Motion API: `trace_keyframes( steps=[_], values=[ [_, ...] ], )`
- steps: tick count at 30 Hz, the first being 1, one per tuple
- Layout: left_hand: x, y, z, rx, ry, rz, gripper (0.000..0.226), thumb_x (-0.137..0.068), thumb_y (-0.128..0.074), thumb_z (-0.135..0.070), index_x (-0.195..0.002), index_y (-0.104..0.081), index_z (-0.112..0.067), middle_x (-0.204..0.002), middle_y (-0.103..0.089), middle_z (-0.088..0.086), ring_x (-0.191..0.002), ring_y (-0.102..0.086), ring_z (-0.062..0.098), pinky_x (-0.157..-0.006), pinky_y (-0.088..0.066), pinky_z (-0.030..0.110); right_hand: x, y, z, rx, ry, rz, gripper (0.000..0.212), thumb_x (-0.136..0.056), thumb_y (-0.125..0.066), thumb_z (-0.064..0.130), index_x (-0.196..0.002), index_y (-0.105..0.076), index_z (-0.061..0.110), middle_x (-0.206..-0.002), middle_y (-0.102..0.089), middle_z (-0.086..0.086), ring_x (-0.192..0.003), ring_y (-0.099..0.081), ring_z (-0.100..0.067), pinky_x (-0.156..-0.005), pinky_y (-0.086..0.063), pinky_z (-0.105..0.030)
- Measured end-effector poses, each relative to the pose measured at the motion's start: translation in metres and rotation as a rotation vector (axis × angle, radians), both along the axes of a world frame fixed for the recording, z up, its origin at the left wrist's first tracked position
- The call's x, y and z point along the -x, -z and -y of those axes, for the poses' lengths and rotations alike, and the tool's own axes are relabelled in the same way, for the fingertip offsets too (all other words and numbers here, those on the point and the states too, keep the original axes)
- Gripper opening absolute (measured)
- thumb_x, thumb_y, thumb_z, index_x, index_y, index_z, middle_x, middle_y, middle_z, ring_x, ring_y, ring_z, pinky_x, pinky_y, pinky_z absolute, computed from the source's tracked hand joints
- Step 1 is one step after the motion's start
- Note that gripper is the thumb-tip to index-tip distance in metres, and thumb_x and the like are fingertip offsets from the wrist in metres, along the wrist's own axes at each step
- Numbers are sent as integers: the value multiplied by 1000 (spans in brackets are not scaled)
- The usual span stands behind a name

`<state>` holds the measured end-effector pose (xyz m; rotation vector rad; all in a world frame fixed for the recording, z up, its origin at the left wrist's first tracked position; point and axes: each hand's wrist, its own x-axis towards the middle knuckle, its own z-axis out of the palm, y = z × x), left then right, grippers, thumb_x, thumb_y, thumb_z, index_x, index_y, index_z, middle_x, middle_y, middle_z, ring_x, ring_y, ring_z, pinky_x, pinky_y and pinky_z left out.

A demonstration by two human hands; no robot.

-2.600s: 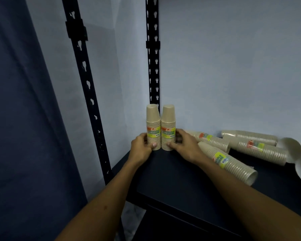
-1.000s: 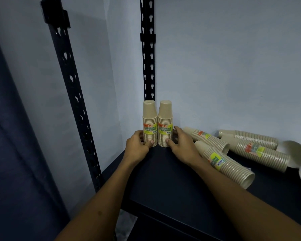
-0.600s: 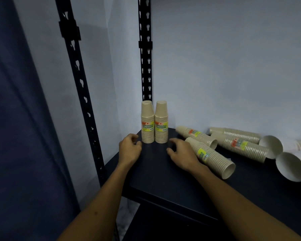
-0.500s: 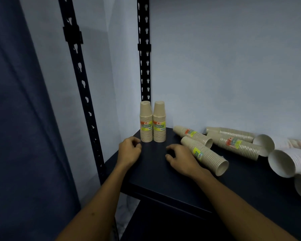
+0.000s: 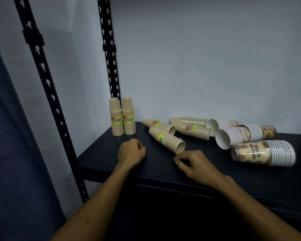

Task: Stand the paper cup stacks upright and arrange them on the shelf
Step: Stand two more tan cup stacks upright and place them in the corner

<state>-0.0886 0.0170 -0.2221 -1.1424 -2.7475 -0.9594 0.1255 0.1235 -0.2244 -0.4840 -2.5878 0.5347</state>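
Two kraft stacks (image 5: pixel 122 118) stand touching in the shelf (image 5: pixel 155 164) corner, braced; left hand (image 5: pixel 131 152) fisted empty, right hand (image 5: pixel 195 163) loosely curled, empty, nearing the nearest fallen stack (image 5: pixel 167 142).

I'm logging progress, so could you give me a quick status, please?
Left hand curled, right hand relaxed, both empty. Two stacks upright in corner. Nearest fallen stack unobstructed.
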Motion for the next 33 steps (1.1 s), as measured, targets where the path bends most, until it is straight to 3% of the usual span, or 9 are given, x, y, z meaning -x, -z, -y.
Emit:
trace_keyframes(
  steps=[3,8,13,16,21,23,26,29,33],
  values=[
    [-28,-9,-28,-28,-39,46,35,-88,-54,-48,-87,-66,-15,-96,-67,5,-99,-59,27,-75,-50,36,-20,2,-26,-49,208,-67,17,-89,-59,23,-97,-73,17,-96,-73,4,-88,-66,-11,-81,-52,-35],
    [-56,-26,-67,-91,-143,417,74,-82,-43,-70,-128,-50,-12,-128,-56,11,-119,-52,33,-97,-40,41,-13,5,-65,-201,378,-68,13,-87,-51,5,-91,-63,3,-95,-64,-11,-88,-59,-29,-78,-50,-42],
    [-66,-30,-74,-75,-190,460,77,-71,-55,-71,-123,-51,-15,-125,-58,8,-119,-51,31,-102,-28,45,13,-8,-89,-344,405,24,21,-76,-47,-4,-95,-52,3,-102,-51,-14,-93,-50,-31,-70,-48,-41],
    [-59,-30,-73,-187,-117,611,87,-52,-61,-70,-116,-52,-13,-115,-61,7,-109,-57,30,-101,-40,43,23,-14,-96,-382,444,239,36,-81,-53,9,-116,-48,4,-115,-50,-18,-108,-46,-33,-88,-42,-39],
    [-37,-27,-72,-445,48,868,38,-78,-73,-31,-103,-57,-7,-98,-67,7,-86,-65,22,-75,-54,35,34,-32,-87,-417,556,386,41,-83,-57,12,-122,-48,6,-125,-46,-17,-115,-44,-34,-94,-38,-42],
    [-31,-24,-71,-556,67,839,31,-80,-74,-25,-101,-60,-8,-101,-68,7,-89,-66,21,-82,-56,38,36,-42,-86,-365,541,411,33,-86,-55,13,-118,-54,7,-124,-44,-17,-116,-42,-35,-95,-38,-43],
    [-29,-18,-66,-713,26,566,51,-76,-78,-17,-121,-55,-12,-110,-67,2,-97,-65,18,-89,-54,37,41,-50,-90,-295,532,405,34,-88,-55,21,-119,-51,8,-124,-44,-17,-115,-44,-36,-93,-39,-43],
    [-30,-8,-64,-675,75,302,57,-74,-79,-16,-125,-53,-13,-113,-65,-1,-101,-61,14,-91,-50,32,43,-50,-90,-196,482,404,35,-93,-49,27,-124,-46,9,-126,-54,-10,-115,-53,-31,-91,-43,-42],
    [-30,-1,-68,-602,125,220,54,-75,-79,-22,-122,-55,-11,-115,-65,4,-105,-61,19,-89,-50,31,43,-43,-90,-142,491,321,24,-92,-48,22,-112,-53,9,-115,-62,-10,-102,-59,-29,-82,-51,-40]
  ],
)
